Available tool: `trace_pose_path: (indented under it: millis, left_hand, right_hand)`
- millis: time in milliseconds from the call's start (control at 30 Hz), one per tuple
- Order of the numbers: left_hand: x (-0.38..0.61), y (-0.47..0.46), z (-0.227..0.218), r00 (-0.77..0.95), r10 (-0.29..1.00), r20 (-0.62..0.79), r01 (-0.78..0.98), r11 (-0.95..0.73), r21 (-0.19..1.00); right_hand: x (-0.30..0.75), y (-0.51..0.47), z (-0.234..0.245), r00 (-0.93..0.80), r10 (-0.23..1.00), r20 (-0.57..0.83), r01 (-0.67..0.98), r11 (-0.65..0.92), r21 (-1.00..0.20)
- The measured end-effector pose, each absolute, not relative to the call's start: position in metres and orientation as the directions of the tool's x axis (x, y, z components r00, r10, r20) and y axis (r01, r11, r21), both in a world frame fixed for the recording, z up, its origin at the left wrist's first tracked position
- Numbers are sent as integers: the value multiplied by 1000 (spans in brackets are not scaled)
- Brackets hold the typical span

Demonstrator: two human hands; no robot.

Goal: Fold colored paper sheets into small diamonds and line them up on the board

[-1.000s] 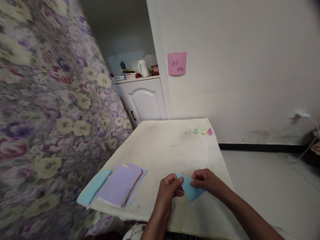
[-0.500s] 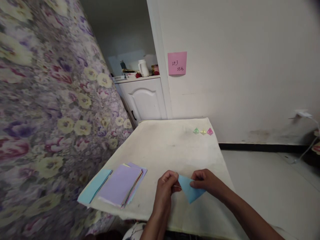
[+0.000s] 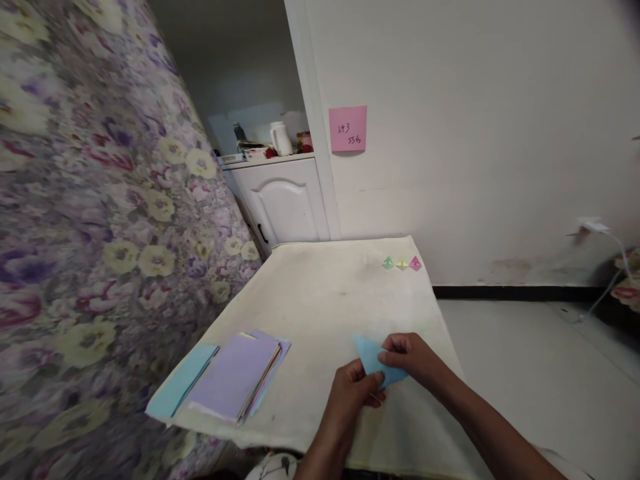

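A small folded sheet of light blue paper (image 3: 369,353) is held above the near right part of the table. My left hand (image 3: 354,387) pinches its lower edge, the thumb lying on its face. On the right side of the paper, my right hand (image 3: 407,353) is closed with thumb and fingertips. One pointed corner sticks up free at the upper left. The fingers behind the paper are partly hidden.
Purple paper (image 3: 235,377) tops a stack on the table's (image 3: 320,307) left, beside light blue sheets (image 3: 183,380). Folded green (image 3: 389,263), yellow (image 3: 402,264) and pink (image 3: 415,263) paper pieces lie at the far right corner. A floral curtain (image 3: 100,233) hangs left.
My left hand has moved from the paper's upper left corner down to its lower edge. The right hand keeps its hold. The whole view has shifted slightly.
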State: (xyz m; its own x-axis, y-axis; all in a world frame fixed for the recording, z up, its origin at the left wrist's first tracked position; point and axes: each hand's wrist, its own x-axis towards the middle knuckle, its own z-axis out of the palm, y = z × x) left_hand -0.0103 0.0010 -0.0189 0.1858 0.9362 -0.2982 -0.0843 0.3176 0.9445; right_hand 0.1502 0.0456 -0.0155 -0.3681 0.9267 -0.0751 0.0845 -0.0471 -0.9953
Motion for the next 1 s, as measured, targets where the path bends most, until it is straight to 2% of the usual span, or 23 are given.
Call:
trace_pose_path:
  millis: [667, 1000]
  left_hand:
    - [-7, -11, -22, 138, 951, -276, -52, 285, 957]
    - [-11, -62, -26, 92, 972, -217, -52, 223, 974]
  right_hand:
    - [153, 44, -8, -296, 955, 14, 204, 78, -976]
    - [144, 1, 13, -312, 948, 59, 216, 132, -968]
